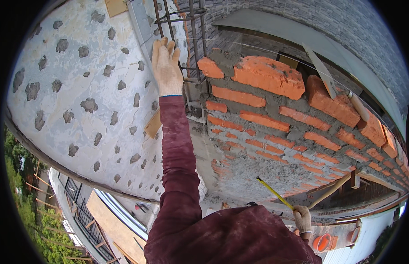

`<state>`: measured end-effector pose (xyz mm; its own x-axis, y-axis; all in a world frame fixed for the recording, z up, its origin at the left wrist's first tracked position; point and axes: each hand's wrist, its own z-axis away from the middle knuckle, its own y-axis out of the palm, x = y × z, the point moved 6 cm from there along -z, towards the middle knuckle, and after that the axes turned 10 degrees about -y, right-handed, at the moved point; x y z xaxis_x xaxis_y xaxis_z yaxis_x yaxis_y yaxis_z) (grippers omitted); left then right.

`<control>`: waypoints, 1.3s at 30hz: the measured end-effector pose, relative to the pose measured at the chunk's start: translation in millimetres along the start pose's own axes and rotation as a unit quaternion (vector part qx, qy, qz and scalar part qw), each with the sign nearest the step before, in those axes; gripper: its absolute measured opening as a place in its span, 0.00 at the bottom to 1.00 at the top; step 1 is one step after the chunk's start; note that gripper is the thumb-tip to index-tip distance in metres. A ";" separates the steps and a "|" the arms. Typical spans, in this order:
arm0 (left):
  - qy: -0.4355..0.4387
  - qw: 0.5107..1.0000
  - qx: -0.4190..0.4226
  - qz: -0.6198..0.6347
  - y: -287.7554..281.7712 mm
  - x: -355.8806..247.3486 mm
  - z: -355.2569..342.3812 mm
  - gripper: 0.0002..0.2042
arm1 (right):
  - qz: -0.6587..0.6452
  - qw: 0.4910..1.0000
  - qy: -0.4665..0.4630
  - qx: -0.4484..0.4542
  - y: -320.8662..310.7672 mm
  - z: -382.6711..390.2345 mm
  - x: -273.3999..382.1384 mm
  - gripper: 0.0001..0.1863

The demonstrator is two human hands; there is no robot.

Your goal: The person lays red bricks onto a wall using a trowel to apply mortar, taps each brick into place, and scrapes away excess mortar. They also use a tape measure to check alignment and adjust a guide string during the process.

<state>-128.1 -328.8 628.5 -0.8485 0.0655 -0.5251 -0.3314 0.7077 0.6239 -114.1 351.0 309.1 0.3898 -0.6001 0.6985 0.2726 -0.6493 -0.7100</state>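
Note:
My left hand (168,66) wears a cream glove and reaches up to a grey vertical edge strip (143,26) on the patched white wall (81,75), its fingers apart and slightly bent beside rusty rebar (191,31). A thin string (239,44) runs from there across the brick wall. Low at the right, my gloved right hand (302,218) grips a tape measure, whose yellow blade (275,192) sticks out up and leftward. A trowel (319,68) with a wooden handle rests on the top course of bricks (268,75), which has grey mortar between the bricks.
A grey ledge (279,24) lies behind the brick wall. A small board (152,124) is at the corner. Below are a plywood sheet (107,224), scaffold poles (44,193), greenery (20,171), a red bucket (321,242) and a timber pole (332,191) by an opening.

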 end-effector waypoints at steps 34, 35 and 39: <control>0.204 0.584 -0.247 -0.746 6.4 -87.0 31.9 0.28 | -0.077 0.989 0.103 0.069 40.8 16.1 -51.8 0.17; 0.188 0.577 -0.244 -0.757 4.1 -87.4 28.4 0.27 | -0.093 0.988 0.108 0.062 42.6 15.1 -57.6 0.17; 0.110 0.585 -0.266 -0.759 2.8 -92.7 18.2 0.22 | -0.110 0.989 0.084 0.046 51.5 10.2 -69.0 0.17</control>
<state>-42.8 -320.1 668.3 0.5754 -0.4874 -0.6568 -0.8030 -0.4890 -0.3407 -117.9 363.7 223.4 0.1622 -0.5233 0.8366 0.4172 -0.7319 -0.5387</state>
